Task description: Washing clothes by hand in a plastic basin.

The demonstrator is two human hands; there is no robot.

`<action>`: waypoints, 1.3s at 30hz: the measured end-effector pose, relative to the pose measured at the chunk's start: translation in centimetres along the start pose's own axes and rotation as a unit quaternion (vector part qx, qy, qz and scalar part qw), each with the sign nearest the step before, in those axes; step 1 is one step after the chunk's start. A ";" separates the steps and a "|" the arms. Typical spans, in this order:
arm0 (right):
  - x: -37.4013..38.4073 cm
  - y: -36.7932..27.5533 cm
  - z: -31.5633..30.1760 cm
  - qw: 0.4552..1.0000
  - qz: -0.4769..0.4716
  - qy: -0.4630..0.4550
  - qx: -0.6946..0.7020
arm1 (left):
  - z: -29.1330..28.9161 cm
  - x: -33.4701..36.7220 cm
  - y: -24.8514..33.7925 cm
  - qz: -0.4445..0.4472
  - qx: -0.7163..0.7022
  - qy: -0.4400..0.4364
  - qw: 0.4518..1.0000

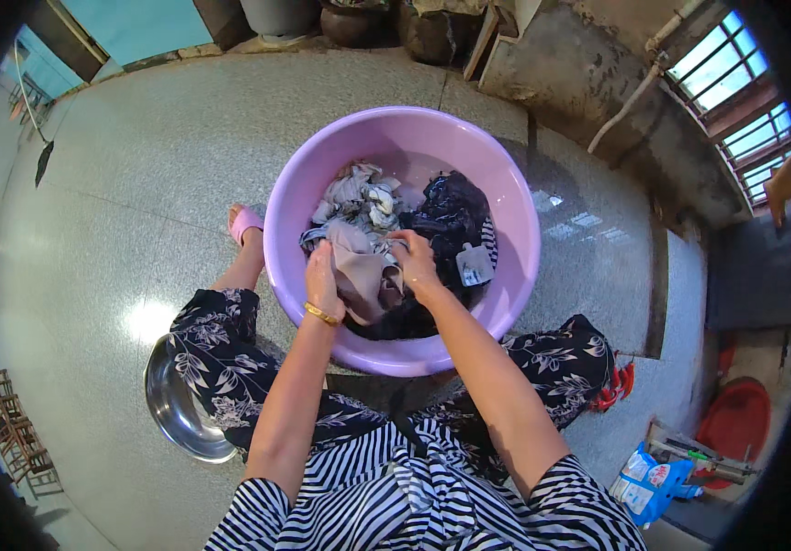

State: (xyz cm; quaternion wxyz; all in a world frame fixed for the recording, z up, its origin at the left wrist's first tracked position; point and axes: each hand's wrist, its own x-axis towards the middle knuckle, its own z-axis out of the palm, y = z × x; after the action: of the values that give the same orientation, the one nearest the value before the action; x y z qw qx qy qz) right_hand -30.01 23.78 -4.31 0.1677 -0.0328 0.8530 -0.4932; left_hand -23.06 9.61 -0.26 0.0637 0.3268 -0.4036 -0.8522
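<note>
A large pink-purple basin point(283, 220) stands on the floor between my knees, with wet laundry inside. My left hand point(324, 283) holds the left edge of a beige garment point(361, 274), its fingertips partly hidden by the folds. Across from it, my right hand point(416, 261) grips the same garment's right side with curled fingers. Behind the hands lies a bunched grey-white patterned cloth point(359, 197). Black clothes point(451, 207) fill the right of the basin, and a pale square patch point(475, 265) shows on them beside some striped fabric.
A steel bowl point(184, 418) sits by my left knee. A wall with a pipe point(627, 108) and a barred window point(735, 87) rises at the right. Pots point(351, 23) stand at the back. A red basin point(735, 418) and a blue-white packet point(648, 482) are at the lower right.
</note>
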 end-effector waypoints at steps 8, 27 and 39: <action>-0.6 0.7 0.6 0.957 0.133 -0.037 0.254 | -0.3 -2.1 -5.5 0.151 0.334 -0.188 0.911; -7.1 -3.6 0.5 0.970 -0.205 -0.034 0.128 | -3.2 1.1 -0.9 -0.037 -0.310 -0.114 0.943; -8.2 -7.2 2.9 0.935 -0.353 0.012 -0.035 | -1.8 1.2 -3.3 -0.128 -0.310 -0.290 0.896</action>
State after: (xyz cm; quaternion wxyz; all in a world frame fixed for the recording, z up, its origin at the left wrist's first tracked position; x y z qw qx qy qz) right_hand -22.16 19.53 2.61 -0.0286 -0.3315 0.8054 -0.4905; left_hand -22.36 10.19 -4.05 -0.0677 0.0773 -0.0748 -0.9919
